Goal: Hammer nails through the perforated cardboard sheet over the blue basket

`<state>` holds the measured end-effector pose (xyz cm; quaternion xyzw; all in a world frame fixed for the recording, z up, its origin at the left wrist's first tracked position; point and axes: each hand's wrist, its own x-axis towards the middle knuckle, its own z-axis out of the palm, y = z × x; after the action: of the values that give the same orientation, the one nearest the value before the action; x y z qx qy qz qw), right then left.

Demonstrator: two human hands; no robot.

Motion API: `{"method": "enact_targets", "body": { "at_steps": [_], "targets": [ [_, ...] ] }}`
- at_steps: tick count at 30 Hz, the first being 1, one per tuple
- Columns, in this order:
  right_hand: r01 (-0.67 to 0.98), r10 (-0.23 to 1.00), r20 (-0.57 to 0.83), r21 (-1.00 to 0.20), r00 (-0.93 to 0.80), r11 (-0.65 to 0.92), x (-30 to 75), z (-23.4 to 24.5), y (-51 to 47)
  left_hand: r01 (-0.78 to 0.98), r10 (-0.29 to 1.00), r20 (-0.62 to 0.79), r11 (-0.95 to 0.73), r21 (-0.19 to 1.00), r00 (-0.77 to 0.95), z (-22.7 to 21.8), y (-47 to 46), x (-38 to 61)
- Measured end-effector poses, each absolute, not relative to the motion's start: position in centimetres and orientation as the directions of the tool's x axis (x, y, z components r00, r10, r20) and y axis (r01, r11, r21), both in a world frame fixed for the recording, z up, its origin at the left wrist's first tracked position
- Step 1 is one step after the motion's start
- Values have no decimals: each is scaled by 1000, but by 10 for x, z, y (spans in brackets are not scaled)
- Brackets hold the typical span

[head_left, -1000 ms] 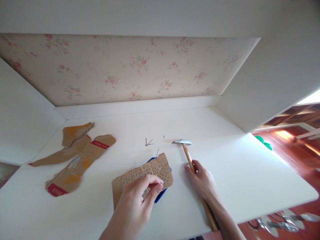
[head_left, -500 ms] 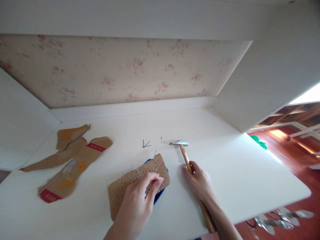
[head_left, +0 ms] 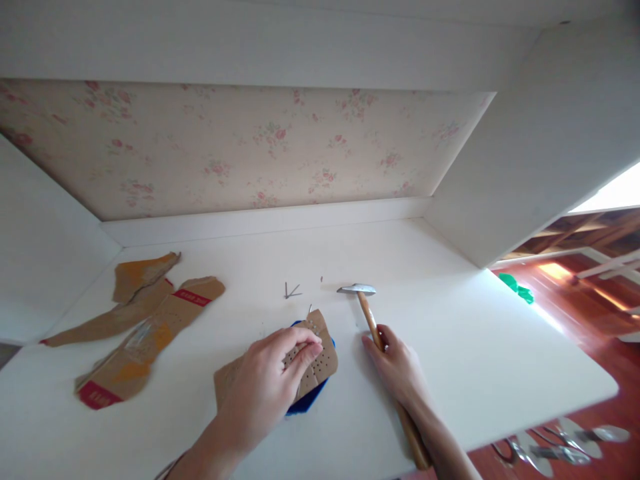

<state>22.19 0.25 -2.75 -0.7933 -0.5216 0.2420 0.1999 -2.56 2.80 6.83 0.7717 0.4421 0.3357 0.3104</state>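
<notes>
My left hand [head_left: 275, 373] is closed in a pinch over a brown piece of cardboard [head_left: 325, 357] dotted with small holes. Whatever sits between its fingertips is too small to make out. Under the cardboard, a blue object [head_left: 309, 400] shows at the edges. A thin nail [head_left: 310, 309] sticks out by the cardboard's far edge. My right hand [head_left: 397, 365] is wrapped round the wooden handle of a hammer [head_left: 367, 310], whose metal head points away from me on the white table.
A few loose nails [head_left: 291, 291] lie beyond the cardboard, with a tiny dark bit [head_left: 321, 279] beside them. Torn cardboard scraps [head_left: 145, 333] lie at the left. A white side panel [head_left: 500, 167] rises at the right, and the table edge [head_left: 540, 423] drops to a reddish floor.
My left hand has shifted slightly upward over the holed cardboard, still pinched. My right hand and the hammer have stayed in place on the table.
</notes>
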Motion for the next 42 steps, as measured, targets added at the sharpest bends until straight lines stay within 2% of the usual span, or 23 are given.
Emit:
{"method": "enact_targets", "body": {
  "at_steps": [4, 25, 30, 35, 42],
  "targets": [
    [727, 924, -173, -575, 342, -376, 222, -27, 3, 427, 883, 143, -351, 833, 447, 56, 35, -19],
    [713, 922, -201, -586, 332, -385, 222, -27, 1, 448, 860, 240, -451, 772, 451, 43, 36, -15],
    [720, 924, -196, -582, 329, -379, 222, -27, 1, 475, 856, 224, -455, 754, 465, 42, 34, -15],
    [725, 927, -196, -579, 321, -374, 222, -27, 0, 443, 879, 164, -378, 813, 448, 53, 37, -17],
    [720, 929, -186, -589, 320, -366, 223, -29, 0, 447, 832, 173, -444, 776, 527, 61, 45, -14]
  ]
}}
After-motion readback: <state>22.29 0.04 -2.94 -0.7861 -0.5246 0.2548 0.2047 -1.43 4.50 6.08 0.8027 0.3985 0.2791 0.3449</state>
